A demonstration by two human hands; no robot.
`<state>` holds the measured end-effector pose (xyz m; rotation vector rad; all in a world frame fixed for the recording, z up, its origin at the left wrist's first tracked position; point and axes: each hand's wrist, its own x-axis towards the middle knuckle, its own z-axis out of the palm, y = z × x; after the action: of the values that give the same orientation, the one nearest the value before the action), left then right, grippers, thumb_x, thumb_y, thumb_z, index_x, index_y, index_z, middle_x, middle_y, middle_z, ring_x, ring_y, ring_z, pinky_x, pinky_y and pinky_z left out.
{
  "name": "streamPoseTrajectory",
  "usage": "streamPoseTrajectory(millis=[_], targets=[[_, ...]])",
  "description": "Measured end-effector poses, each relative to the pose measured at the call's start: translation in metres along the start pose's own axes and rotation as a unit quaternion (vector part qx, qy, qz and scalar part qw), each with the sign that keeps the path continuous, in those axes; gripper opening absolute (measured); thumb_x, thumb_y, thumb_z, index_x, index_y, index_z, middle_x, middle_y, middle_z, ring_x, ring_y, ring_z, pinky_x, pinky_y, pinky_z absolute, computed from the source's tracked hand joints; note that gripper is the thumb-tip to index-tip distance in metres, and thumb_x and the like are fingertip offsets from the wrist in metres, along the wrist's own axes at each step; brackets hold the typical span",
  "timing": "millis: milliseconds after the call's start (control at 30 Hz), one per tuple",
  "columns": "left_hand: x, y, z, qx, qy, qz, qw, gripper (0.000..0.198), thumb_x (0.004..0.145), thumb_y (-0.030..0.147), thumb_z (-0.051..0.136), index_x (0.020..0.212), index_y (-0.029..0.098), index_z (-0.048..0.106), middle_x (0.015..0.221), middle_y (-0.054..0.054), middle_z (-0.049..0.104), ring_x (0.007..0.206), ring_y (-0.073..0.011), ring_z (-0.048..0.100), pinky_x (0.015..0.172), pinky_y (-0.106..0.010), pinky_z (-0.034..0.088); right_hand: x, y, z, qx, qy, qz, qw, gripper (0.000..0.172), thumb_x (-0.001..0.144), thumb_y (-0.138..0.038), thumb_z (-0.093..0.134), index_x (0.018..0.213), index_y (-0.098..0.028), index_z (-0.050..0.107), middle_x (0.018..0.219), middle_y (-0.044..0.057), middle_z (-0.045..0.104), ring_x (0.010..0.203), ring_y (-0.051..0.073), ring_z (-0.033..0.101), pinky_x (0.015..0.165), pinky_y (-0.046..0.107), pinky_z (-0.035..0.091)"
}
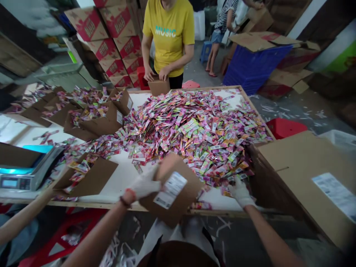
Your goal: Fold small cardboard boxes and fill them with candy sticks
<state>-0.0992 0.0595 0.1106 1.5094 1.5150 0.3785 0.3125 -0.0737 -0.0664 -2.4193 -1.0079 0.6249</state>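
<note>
My left hand point(144, 184), in a white glove, grips a small brown cardboard box point(174, 193) with a white label, held tilted at the table's near edge. My right hand point(240, 193), also gloved, rests with fingers bent on the near fringe of a big heap of colourful sachets point(194, 129) spread over the white table point(122, 178). Whether it pinches any sachets is unclear.
Across the table a person in a yellow shirt point(169, 33) handles a small box point(159, 87). Open boxes of sachets point(97, 118) stand at left, a scale point(26, 174) at far left, a large carton point(306, 174) at right. Another person's arm point(22, 218) reaches in lower left.
</note>
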Motion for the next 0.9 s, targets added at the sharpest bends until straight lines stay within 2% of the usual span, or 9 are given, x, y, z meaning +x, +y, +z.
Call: streamPoseTrajectory(millis=[133,200,300,400,467,567,633,800,900], targets=[[-0.002,-0.107,-0.088,-0.166,0.073,-0.173,0.968,0.064,0.058,0.030,0.079,0.115,0.023,0.051,0.083,-0.001,0.070,0.072,-0.0239,0.067,0.065,-0.036,0.056,0.030,-0.034,0.061,-0.063,0.017,0.107,0.992,0.072,0.069,-0.054,0.054,0.124,-0.010,0.050,0.119,0.025,0.050,0.105,0.037,0.050,0.084,0.050,0.041],[0.003,-0.153,-0.089,-0.232,0.125,-0.194,0.945,0.059,0.058,0.025,0.079,0.111,0.024,0.052,0.086,-0.001,0.071,0.074,-0.0234,0.069,0.066,-0.037,0.057,0.012,-0.067,0.102,-0.088,0.026,0.109,0.990,0.074,0.069,-0.054,0.054,0.127,-0.007,0.048,0.132,0.031,0.039,0.113,0.042,0.043,0.085,0.059,0.036],[0.016,-0.196,-0.056,-0.311,0.102,-0.275,0.904,0.053,0.061,0.022,0.078,0.108,0.021,0.056,0.082,-0.005,0.072,0.075,-0.0261,0.070,0.069,-0.040,0.058,-0.039,-0.124,0.151,-0.092,-0.053,0.006,0.994,0.058,0.075,-0.042,0.052,0.118,-0.004,0.055,0.128,0.031,0.043,0.116,0.045,0.040,0.088,0.062,0.033],[0.026,-0.214,-0.024,-0.356,0.038,-0.331,0.873,0.049,0.064,0.026,0.077,0.108,0.016,0.058,0.079,-0.009,0.072,0.076,-0.0286,0.070,0.070,-0.042,0.059,-0.059,-0.164,0.154,-0.048,-0.117,-0.144,0.981,0.043,0.076,-0.034,0.054,0.113,-0.014,0.060,0.121,0.017,0.054,0.115,0.032,0.047,0.094,0.042,0.039],[0.029,-0.223,-0.017,-0.374,0.028,-0.325,0.868,0.052,0.064,0.026,0.076,0.111,0.016,0.057,0.080,-0.009,0.073,0.076,-0.0286,0.071,0.071,-0.043,0.059,-0.039,-0.174,0.134,-0.019,-0.101,-0.214,0.971,0.043,0.079,-0.030,0.050,0.119,-0.018,0.056,0.124,0.011,0.052,0.116,0.025,0.046,0.097,0.034,0.038],[0.032,-0.236,-0.020,-0.389,0.032,-0.307,0.868,0.055,0.066,0.024,0.076,0.116,0.018,0.054,0.084,-0.008,0.073,0.077,-0.0281,0.071,0.073,-0.044,0.059,0.015,-0.176,0.110,-0.046,0.007,-0.162,0.986,0.050,0.080,-0.034,0.049,0.125,-0.012,0.049,0.126,0.018,0.046,0.118,0.029,0.041,0.099,0.040,0.034],[0.034,-0.242,-0.023,-0.390,0.033,-0.300,0.870,0.056,0.065,0.023,0.076,0.116,0.017,0.055,0.086,-0.009,0.073,0.079,-0.0281,0.071,0.074,-0.043,0.059,0.034,-0.180,0.122,-0.102,0.028,-0.082,0.991,0.059,0.078,-0.039,0.054,0.129,-0.011,0.047,0.131,0.021,0.040,0.120,0.034,0.038,0.097,0.046,0.033],[0.038,-0.242,-0.023,-0.393,0.017,-0.307,0.867,0.055,0.065,0.024,0.077,0.115,0.018,0.056,0.086,-0.008,0.074,0.081,-0.0277,0.071,0.074,-0.041,0.059,-0.022,-0.198,0.191,-0.143,-0.155,-0.078,0.974,0.048,0.078,-0.031,0.055,0.125,-0.019,0.055,0.130,0.014,0.048,0.123,0.035,0.037,0.098,0.054,0.030],[0.039,-0.244,-0.028,-0.388,-0.006,-0.329,0.861,0.050,0.067,0.030,0.076,0.112,0.017,0.058,0.087,-0.009,0.073,0.084,-0.0278,0.070,0.075,-0.040,0.059,-0.054,-0.190,0.181,-0.089,-0.170,-0.129,0.973,0.043,0.083,-0.029,0.049,0.126,-0.026,0.054,0.123,0.006,0.056,0.114,0.023,0.049,0.097,0.037,0.038]])
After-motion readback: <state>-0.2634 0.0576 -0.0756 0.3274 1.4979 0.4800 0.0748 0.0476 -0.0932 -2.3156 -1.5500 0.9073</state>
